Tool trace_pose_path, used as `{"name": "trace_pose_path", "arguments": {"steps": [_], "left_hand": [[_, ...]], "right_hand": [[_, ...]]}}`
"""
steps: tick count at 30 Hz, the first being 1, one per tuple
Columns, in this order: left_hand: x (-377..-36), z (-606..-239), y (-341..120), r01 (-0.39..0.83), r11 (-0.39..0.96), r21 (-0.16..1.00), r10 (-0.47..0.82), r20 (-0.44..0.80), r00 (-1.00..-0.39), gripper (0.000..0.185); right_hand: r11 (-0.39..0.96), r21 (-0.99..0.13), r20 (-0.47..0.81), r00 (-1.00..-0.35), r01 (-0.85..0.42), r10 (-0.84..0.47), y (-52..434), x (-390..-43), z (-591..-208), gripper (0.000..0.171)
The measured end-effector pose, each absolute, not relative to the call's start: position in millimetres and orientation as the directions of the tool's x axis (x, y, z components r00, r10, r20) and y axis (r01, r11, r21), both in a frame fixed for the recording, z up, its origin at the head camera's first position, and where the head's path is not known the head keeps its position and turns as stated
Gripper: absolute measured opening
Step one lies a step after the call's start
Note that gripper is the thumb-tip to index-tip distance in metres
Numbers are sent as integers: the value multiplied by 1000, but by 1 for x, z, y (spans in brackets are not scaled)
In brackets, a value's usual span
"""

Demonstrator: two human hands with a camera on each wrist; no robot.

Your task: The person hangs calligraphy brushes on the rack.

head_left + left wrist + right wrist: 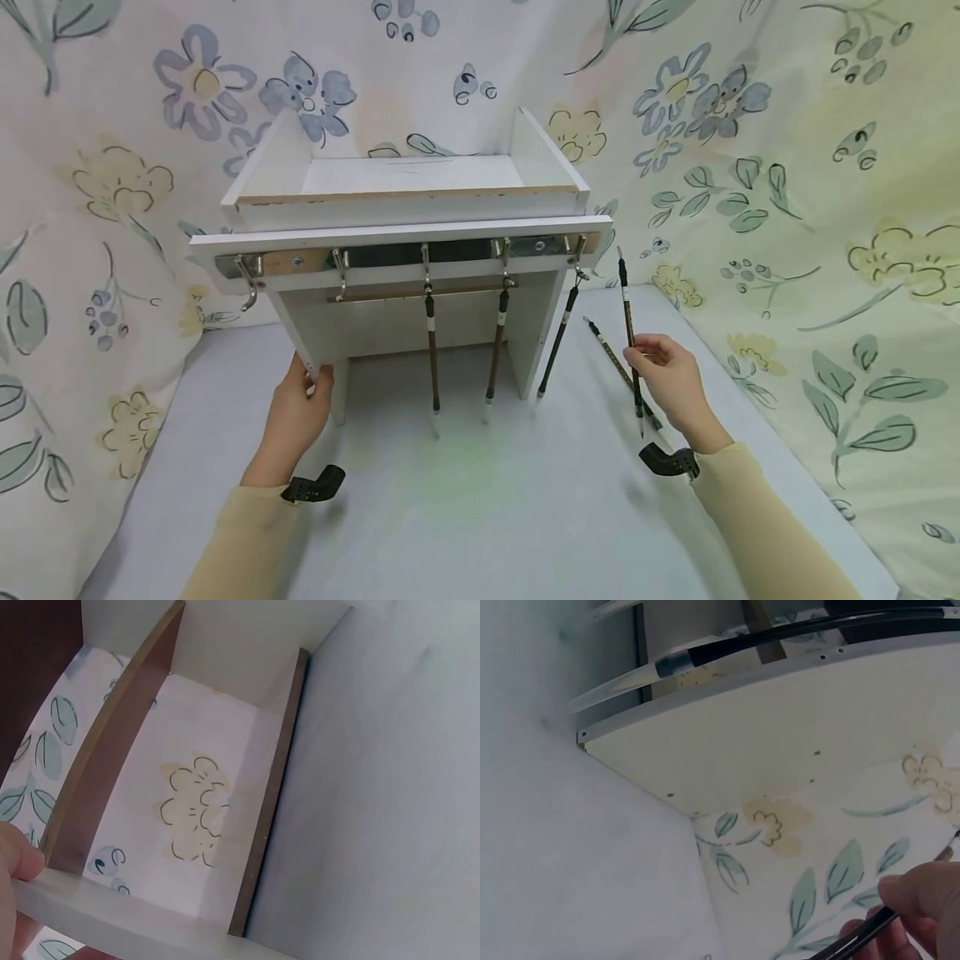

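Brush (631,333) is being pinched upright in the right hand (670,375) beside the rack (405,242), whose leg the left hand (298,408) is gripping; its loop should be lifted level with a free hook (247,283).

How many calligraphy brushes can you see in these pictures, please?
5: three brushes hang from the rack's hooks, one is in the right hand, one lies on the table behind it.

1. In the left wrist view the left hand (16,862) is cut off by the picture's edge; only a fingertip shows on the white rack (112,907)
2. The right hand (919,911) is cropped at the corner, so the held brush (855,937) shows only as a short dark stretch
3. The brush lying on the desk (611,354) is partly hidden behind the right hand
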State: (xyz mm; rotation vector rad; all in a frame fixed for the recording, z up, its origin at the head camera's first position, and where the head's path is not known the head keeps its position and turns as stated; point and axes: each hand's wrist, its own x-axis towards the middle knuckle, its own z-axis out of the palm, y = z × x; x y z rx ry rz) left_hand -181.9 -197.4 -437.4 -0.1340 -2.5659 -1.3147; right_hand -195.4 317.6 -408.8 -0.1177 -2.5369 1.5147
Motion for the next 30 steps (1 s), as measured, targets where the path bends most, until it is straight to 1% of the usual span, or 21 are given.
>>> {"name": "trace_pose_path", "arguments": {"steps": [5,10,14,18,24,28,30], "left_hand": [[-182,-438,-198,197,591,782,-37,270,-962,55],[-182,-439,-198,196,594,780,-39,271,-962,54],[-182,-439,-199,198,595,779,-39,274,-961,54],[-182,-439,-199,194,598,777,-39,270,-962,54],[-183,-437,-199,190,598,779,-38,264,-964,55],[-182,-437,-198,192,596,780,-37,266,-963,54],[-182,-437,-197,192,593,782,-35,264,-964,53]], "right_hand": [[470,-878,170,-976,-87,136,312,-190,-402,39],[448,-878,250,-960,-168,129,302,-184,-390,33],[426,-878,302,-943,-218,141,288,-173,-373,27],[418,-870,354,-922,-262,159,278,-164,-361,26],[407,-842,452,-875,-354,173,270,-160,-357,26],[372,-810,534,-832,-453,149,266,-158,-356,25],[377,-784,573,-809,-493,134,261,-155,-355,24]]}}
